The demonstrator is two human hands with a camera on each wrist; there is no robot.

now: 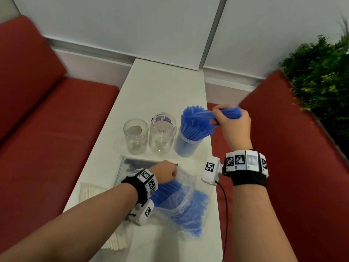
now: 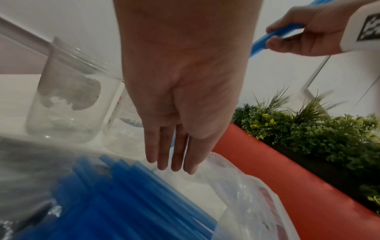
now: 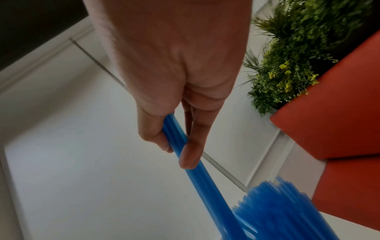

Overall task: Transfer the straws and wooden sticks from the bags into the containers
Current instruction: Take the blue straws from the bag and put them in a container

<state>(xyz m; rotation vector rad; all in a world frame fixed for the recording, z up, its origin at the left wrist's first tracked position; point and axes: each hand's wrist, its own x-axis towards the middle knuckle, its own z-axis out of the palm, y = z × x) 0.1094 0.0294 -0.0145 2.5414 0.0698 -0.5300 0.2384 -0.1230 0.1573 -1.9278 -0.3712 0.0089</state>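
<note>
blue tubular straws — pinched in right hand, over cup.

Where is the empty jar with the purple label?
In the head view the labelled jar stands mid-table, between the other clear jar on its left and the cup of blue straws on its right.

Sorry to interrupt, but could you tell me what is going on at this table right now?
A person is moving blue straws from a clear bag into jars. The right hand grips a bundle of straws above the right jar, already crowded with straws. The left hand rests with straight fingers at the bag's mouth. Two other jars hold no straws or sticks yet, and more bags wait on the table.
</note>
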